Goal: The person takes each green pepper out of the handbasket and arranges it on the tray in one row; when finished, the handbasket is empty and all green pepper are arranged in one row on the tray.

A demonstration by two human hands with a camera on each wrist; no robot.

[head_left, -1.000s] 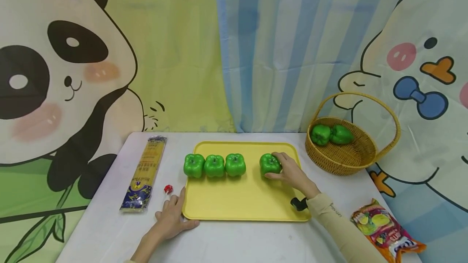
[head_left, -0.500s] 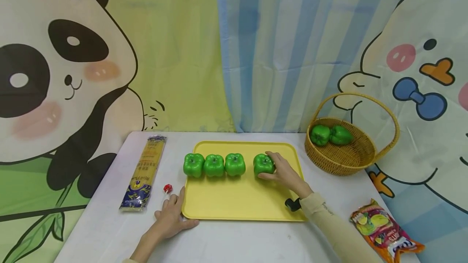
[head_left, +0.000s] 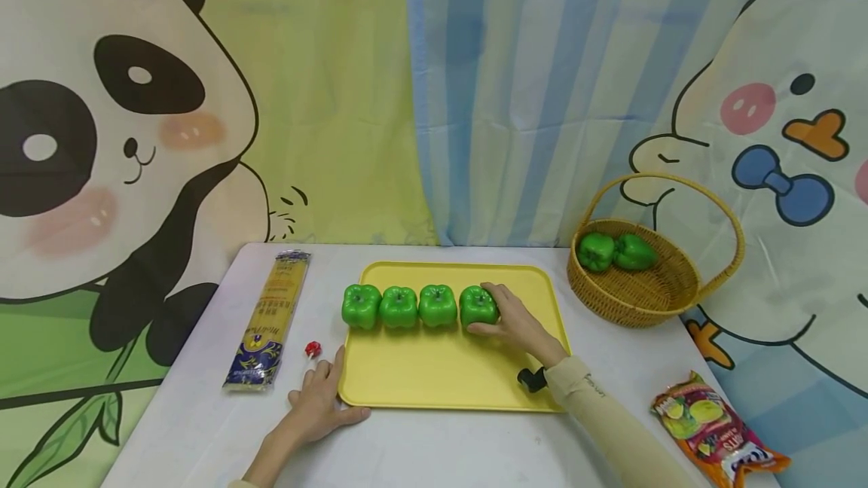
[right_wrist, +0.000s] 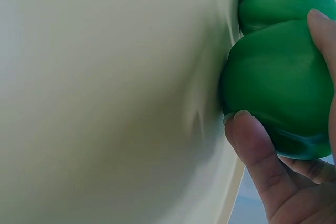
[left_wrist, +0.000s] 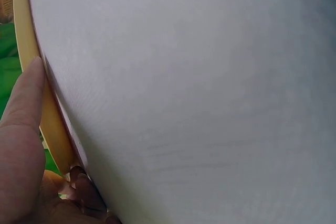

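Observation:
My right hand (head_left: 518, 324) grips a green bell pepper (head_left: 477, 306) by its right side, thumb toward the front, fingers behind. This pepper (right_wrist: 278, 77) rests on the yellow tray (head_left: 447, 375), at the right end of a row. Left of it stand three more: a pepper (head_left: 437, 306), a pepper (head_left: 398, 308) and a pepper (head_left: 361, 306) that overhangs the tray's left edge. In the right wrist view the held pepper appears against its neighbour. My left hand (head_left: 317, 407) lies at the tray's front left corner, thumb on the front rim, forefinger along the left rim.
A wicker basket (head_left: 627, 315) with two green peppers (head_left: 613, 251) stands right of the tray. A spaghetti packet (head_left: 267, 322) and a red-wrapped lollipop (head_left: 313, 349) lie to the left. A snack bag (head_left: 719, 428) lies at the front right. A black strap piece (head_left: 532, 379) shows by my right wrist.
My right hand has slid the held pepper leftward across the tray, up to the end of the row. My left hand has stayed at the tray's corner.

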